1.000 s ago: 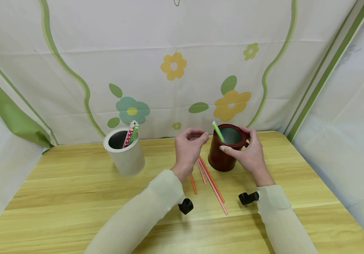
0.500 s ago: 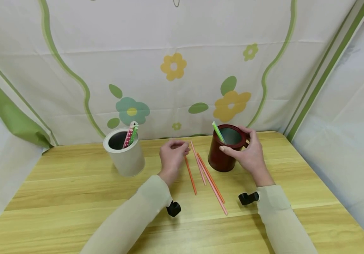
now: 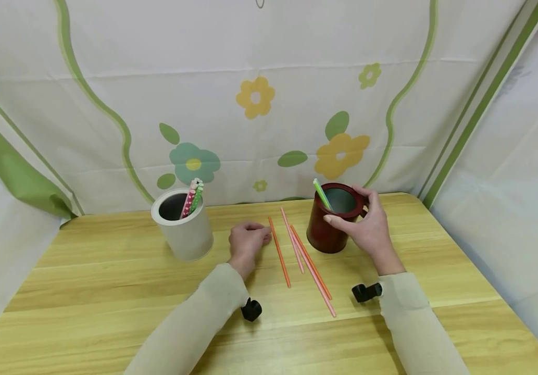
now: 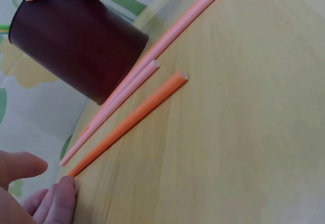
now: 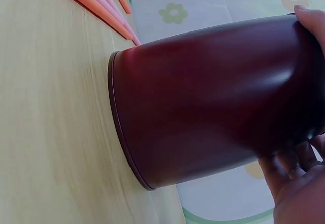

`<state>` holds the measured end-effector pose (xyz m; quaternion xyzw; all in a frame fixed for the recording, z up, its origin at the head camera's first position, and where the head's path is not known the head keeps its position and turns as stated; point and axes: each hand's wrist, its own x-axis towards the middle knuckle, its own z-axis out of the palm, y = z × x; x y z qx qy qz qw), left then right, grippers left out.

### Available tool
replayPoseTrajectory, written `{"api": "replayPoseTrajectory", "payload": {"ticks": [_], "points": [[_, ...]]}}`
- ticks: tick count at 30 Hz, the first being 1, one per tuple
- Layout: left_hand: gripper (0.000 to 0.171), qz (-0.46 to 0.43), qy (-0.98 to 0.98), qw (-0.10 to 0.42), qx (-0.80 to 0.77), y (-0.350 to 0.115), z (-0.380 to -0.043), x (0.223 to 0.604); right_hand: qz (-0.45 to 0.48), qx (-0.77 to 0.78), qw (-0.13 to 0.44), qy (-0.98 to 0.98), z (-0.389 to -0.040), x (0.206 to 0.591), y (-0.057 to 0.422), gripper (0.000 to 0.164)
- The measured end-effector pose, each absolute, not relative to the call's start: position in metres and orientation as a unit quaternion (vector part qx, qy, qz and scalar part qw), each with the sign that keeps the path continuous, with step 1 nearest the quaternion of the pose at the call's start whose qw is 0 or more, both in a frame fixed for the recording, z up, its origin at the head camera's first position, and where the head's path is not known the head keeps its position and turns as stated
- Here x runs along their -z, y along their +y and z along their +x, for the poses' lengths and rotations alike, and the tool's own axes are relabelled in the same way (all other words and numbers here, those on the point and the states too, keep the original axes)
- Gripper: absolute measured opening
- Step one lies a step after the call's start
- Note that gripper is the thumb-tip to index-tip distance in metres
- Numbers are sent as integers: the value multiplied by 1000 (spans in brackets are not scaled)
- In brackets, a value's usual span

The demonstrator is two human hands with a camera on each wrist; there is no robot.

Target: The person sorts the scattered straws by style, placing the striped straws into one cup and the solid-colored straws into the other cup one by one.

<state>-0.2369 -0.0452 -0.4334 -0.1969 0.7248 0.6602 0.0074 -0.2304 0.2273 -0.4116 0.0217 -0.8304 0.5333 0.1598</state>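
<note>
Plainly, the right hand (image 3: 372,232) grasps the dark red mug (image 3: 325,234) at its rim, a bright green straw (image 3: 322,195) leaning inside. Left of it, the white cup (image 3: 188,239) holds patterned straws (image 3: 192,201) — lower ends hidden. The left hand's (image 3: 246,244) thumb and fingers stand apart by the leftmost orange straw (image 3: 280,253) on the table (image 3: 109,302) — whether a fingertip touches it is unclear.

Dark red cup (image 3: 323,232), upright on the counter (image 3: 390,333), held near the rim, green straw (image 3: 322,195) leaning inside. Orange straw (image 3: 279,252) lying flat; beside it, two pink straws (image 3: 297,257) and a second orange straw (image 3: 311,262).
</note>
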Motion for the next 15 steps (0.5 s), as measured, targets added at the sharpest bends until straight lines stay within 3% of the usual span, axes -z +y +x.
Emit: {"api": "replayPoseTrajectory", "payload": {"ticks": [15], "points": [[20,-160,837,4,-523,-37,-246,436,29,-542,162,-824,-231,412,227,99]]}}
